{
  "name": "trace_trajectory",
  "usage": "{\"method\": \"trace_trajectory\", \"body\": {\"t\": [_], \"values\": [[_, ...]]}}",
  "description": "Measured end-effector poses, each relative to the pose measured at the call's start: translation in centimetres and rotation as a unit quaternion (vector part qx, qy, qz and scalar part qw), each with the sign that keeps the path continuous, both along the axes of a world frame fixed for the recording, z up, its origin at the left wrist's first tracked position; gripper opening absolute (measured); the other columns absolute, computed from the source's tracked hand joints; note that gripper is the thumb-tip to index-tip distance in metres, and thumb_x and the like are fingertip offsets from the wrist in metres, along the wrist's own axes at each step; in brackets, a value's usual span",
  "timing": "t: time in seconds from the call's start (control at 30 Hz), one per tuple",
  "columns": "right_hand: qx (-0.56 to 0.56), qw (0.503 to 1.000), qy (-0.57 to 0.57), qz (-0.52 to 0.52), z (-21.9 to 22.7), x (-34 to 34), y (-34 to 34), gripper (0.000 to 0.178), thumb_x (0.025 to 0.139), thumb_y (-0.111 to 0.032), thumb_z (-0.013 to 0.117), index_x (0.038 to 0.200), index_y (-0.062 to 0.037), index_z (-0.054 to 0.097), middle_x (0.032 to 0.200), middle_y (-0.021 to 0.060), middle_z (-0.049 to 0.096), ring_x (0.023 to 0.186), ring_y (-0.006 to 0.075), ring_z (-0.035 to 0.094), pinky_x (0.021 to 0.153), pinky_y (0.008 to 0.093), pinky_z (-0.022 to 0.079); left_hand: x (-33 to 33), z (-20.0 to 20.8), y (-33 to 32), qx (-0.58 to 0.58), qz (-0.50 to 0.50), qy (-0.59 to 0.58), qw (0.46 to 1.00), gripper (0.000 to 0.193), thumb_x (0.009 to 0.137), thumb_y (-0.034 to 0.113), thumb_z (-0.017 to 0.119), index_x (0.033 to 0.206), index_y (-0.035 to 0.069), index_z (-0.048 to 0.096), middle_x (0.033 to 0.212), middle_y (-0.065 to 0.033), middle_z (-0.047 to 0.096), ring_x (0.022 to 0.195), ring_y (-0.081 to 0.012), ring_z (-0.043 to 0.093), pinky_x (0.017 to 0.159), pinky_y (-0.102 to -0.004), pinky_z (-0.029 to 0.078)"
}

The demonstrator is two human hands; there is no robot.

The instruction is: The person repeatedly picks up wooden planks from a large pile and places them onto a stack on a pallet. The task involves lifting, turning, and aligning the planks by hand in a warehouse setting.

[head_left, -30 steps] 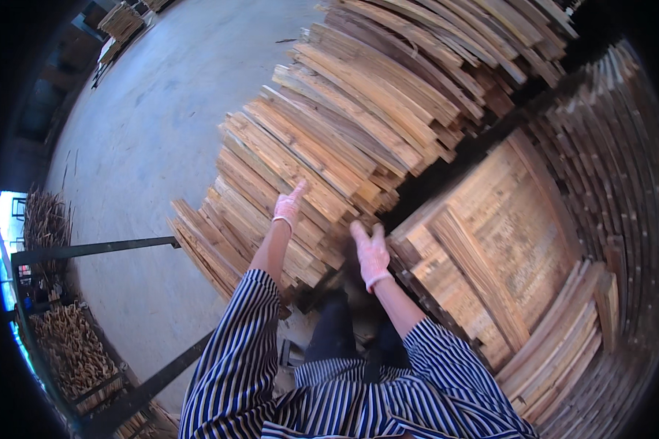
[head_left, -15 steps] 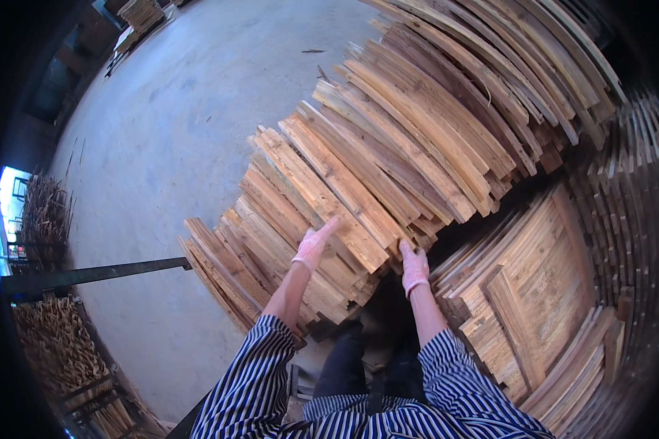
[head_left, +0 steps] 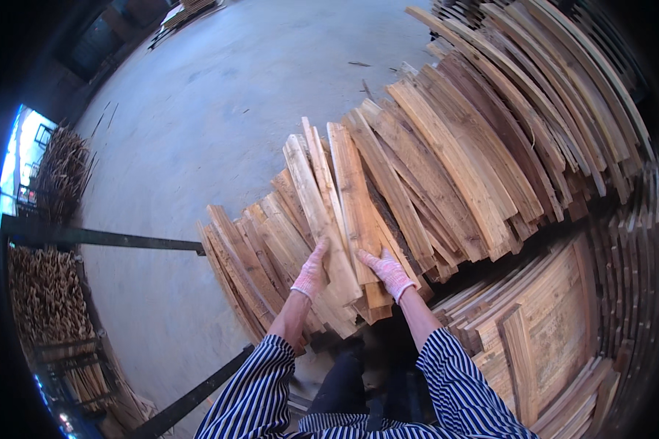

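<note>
A long row of rough wooden planks lies side by side in front of me. My left hand (head_left: pixel 311 275), in a pale pink knitted glove, grips the left edge of a light wooden board (head_left: pixel 305 183), its fingers partly hidden behind the wood. My right hand (head_left: pixel 389 273), gloved the same way, closes on the near part of an orange-brown plank (head_left: pixel 353 192), thumb side up, with some fingers out of sight. Between the hands these boards stand slightly turned and raised over the row. More planks (head_left: pixel 252 252) lie left of my left hand.
To the right, lower stacks of boards (head_left: pixel 556 322) stand close by my right arm. Dark metal bars (head_left: pixel 124 238) reach in from the left. Beyond them are bundles of thin sticks (head_left: pixel 47 300). Grey concrete floor (head_left: pixel 220 117) stretches behind the row.
My right hand has moved left from the planks' near ends onto the orange-brown plank. The boards between my hands have turned and drawn together. The view has shifted slightly.
</note>
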State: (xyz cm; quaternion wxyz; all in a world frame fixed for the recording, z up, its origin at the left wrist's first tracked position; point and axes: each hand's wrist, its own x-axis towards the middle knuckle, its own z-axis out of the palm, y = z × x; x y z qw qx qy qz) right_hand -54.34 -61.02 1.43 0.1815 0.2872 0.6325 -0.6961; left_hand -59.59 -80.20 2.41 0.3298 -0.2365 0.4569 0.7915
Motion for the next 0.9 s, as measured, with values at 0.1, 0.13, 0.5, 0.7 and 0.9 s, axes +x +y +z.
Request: {"method": "trace_trajectory", "body": {"t": [0.1,0.13,0.5,0.7,0.9], "values": [[0.076,0.996,0.038,0.019,1.7,2.1,-0.5,0.101,0.081,-0.047,0.082,0.151,0.0067,0.032,0.133,0.0203,0.060,0.120,0.0257,0.059,0.102,0.0353,0.048,2.0,1.3,-0.9,0.020,-0.038,0.020,0.999,0.085,0.089,0.056,0.070,0.153,0.009,0.039,0.153,-0.0067,0.045,0.139,-0.0229,0.043,0.114,-0.0446,0.039],[0.088,0.995,-0.002,0.046,1.4,4.3,0.5,0.103,0.081,-0.048,0.082,0.151,0.0076,0.031,0.137,0.0214,0.057,0.124,0.0270,0.056,0.105,0.0352,0.045,2.9,3.0,-0.3,0.035,-0.058,0.014,0.998,0.085,0.090,0.056,0.069,0.154,0.009,0.038,0.155,-0.0068,0.043,0.140,-0.0226,0.042,0.114,-0.0441,0.039],[-0.309,0.949,-0.052,-0.037,10.6,13.0,1.8,0.067,0.086,-0.015,0.079,0.143,-0.0022,0.048,0.122,0.0107,0.065,0.107,0.0219,0.066,0.095,0.0389,0.056,19.5,9.7,-4.1,0.086,-0.159,-0.123,0.976,0.070,0.095,0.040,0.066,0.148,0.000,0.042,0.146,-0.0142,0.053,0.131,-0.0264,0.052,0.111,-0.0423,0.042],[-0.304,0.947,0.106,-0.010,18.8,14.1,6.8,0.096,0.079,-0.022,0.086,0.154,0.0020,0.031,0.139,0.0146,0.057,0.120,0.0211,0.060,0.098,0.0361,0.052,21.5,14.2,-0.9,0.012,-0.206,0.050,0.977,0.058,0.092,0.032,0.068,0.139,0.003,0.051,0.130,-0.0077,0.060,0.115,-0.0216,0.059,0.102,-0.0376,0.048],[-0.170,0.932,0.314,-0.061,35.1,19.9,14.2,0.108,0.070,-0.020,0.093,0.156,-0.0036,0.031,0.146,0.0134,0.048,0.134,0.0238,0.045,0.112,0.0381,0.040,19.0,23.0,7.3,0.000,-0.314,0.349,0.883,0.064,0.084,0.025,0.075,0.139,0.002,0.050,0.128,-0.0091,0.062,0.115,-0.0225,0.060,0.096,-0.0383,0.052]]}}
